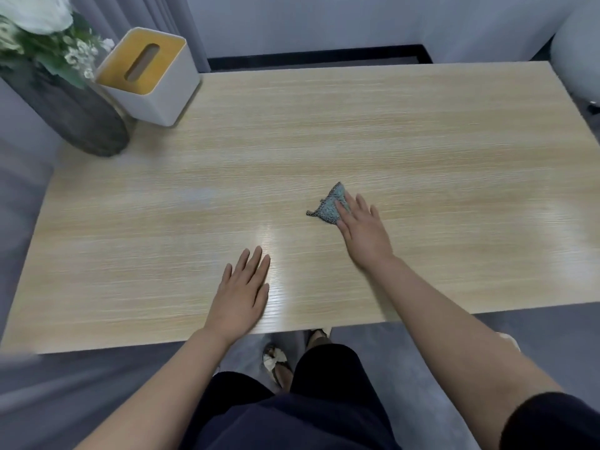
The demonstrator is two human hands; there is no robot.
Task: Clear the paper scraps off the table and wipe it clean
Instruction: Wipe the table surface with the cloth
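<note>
Right grip [362, 227] flat on cloth [331, 206], table [422, 141].

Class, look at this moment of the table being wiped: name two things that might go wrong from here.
1. The right hand presses the small cloth with flat fingers, no grip, so it may slip out mid-stroke.
2. Wiping toward the far left corner could knock the tissue box or the vase standing there.

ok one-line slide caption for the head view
Right hand presses a cloth on the bare table; left hand rests flat.
</note>
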